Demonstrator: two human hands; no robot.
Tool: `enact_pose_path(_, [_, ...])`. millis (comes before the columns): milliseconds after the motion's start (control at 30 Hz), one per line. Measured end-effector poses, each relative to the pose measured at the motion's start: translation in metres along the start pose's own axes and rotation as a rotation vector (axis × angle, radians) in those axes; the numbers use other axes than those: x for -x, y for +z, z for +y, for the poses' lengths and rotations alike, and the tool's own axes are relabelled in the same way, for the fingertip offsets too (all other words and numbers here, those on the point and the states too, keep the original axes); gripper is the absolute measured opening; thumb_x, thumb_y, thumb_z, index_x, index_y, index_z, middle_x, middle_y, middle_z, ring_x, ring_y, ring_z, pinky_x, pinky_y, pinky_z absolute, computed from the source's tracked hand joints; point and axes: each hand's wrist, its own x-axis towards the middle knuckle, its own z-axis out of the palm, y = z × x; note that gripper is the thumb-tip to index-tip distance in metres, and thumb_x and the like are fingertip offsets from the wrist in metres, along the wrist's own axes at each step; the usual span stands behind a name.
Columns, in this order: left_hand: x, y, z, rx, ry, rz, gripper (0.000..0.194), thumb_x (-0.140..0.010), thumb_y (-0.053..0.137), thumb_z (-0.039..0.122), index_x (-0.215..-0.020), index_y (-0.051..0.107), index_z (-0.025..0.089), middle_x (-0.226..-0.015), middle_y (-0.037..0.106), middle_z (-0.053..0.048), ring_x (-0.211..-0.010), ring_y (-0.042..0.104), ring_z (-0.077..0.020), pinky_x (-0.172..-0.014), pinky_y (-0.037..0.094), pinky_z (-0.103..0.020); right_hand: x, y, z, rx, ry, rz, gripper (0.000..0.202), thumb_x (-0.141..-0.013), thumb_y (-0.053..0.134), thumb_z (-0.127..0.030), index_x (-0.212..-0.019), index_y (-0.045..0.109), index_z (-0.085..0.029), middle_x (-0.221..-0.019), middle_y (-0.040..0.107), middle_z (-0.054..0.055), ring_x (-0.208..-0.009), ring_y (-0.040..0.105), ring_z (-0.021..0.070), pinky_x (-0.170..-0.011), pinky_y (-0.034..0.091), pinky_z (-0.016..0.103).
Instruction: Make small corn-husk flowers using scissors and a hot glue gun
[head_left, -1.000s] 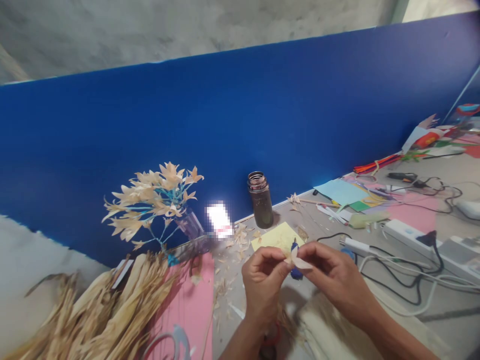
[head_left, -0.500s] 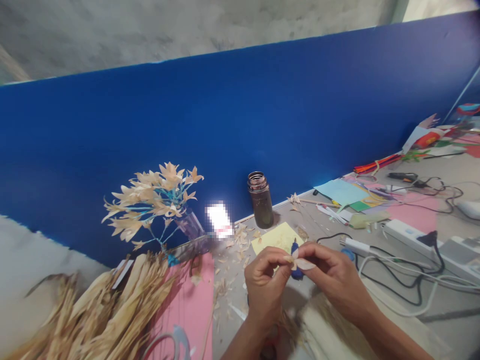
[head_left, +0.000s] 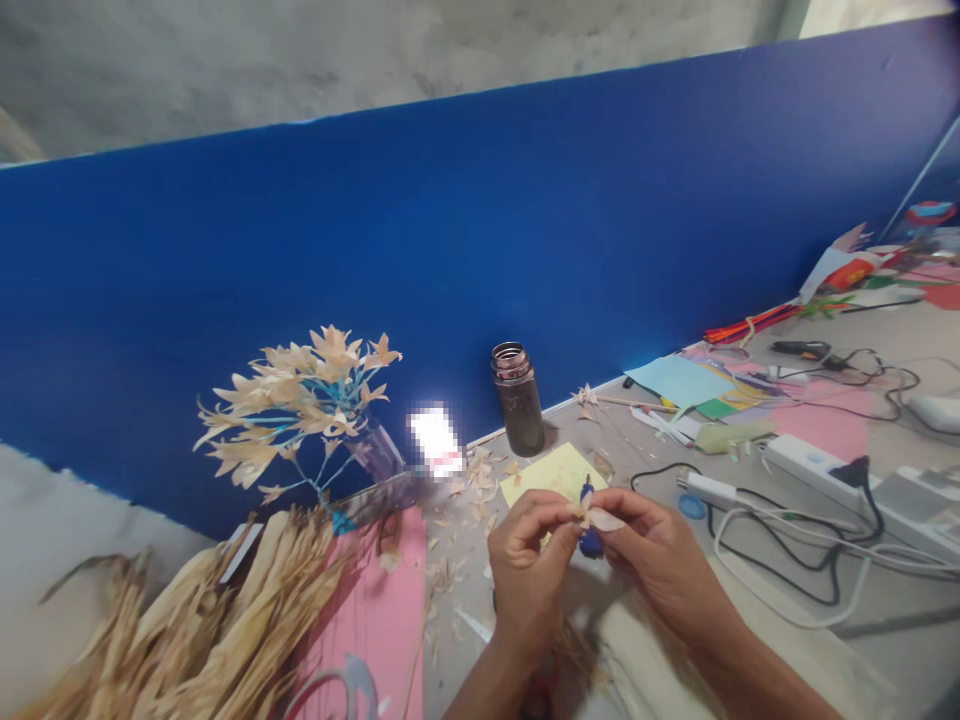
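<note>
Left hand (head_left: 531, 560): grip pinching the base of a small cream, papery, petalled piece (head_left: 604, 520) between thumb and fingers. Right hand (head_left: 660, 555): grip pinching its petal side. Piece held over the grey worktop (head_left: 442, 670), before a slim blue pointed-tip bottle (head_left: 590, 544). Beyond: pale-yellow paper sheet (head_left: 551, 468); dark cylindrical open-mouthed flask (head_left: 523, 415), upright.
</note>
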Motion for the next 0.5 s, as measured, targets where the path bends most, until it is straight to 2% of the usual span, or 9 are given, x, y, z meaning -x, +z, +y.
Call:
enact_pose_path(133, [0.000, 0.001, 0.001, 0.033, -0.055, 0.010, 0.005, -0.074, 0.077, 0.015, -0.073, 0.076, 0.019, -0.078, 0.068, -0.003, -0.076, 0.063, -0.0165, -0.068, 0.049, -0.026, 0.000, 0.005, 0.007, -0.129, 0.046, 0.022, 0.035, -0.067, 0.083, -0.046, -0.081, 0.072, -0.015, -0.055, 0.046, -0.006, -0.051, 0.032, 0.0083, -0.048, 0.024, 0.021])
enact_pose_path(300, [-0.004, 0.002, 0.006, 0.199, -0.244, 0.027, 0.012, -0.065, 0.082, 0.015, -0.064, 0.070, 0.017, -0.074, 0.065, -0.002, -0.072, 0.061, -0.0147, -0.067, 0.048, -0.025, 0.003, 0.003, 0.011, -0.162, 0.044, 0.010, 0.037, -0.069, 0.084, -0.047, -0.086, 0.074, -0.016, -0.058, 0.050, -0.004, -0.053, 0.035, 0.0095, -0.049, 0.026, 0.023])
enact_pose_path(500, [-0.006, 0.000, 0.007, 0.243, -0.341, 0.012, 0.015, -0.060, 0.083, 0.013, -0.066, 0.069, 0.016, -0.072, 0.066, 0.000, -0.070, 0.061, -0.0128, -0.068, 0.048, -0.023, 0.004, 0.002, 0.013, -0.176, 0.044, 0.005, 0.037, -0.069, 0.085, -0.045, -0.088, 0.075, -0.015, -0.059, 0.051, -0.004, -0.054, 0.034, 0.0090, -0.049, 0.025, 0.022])
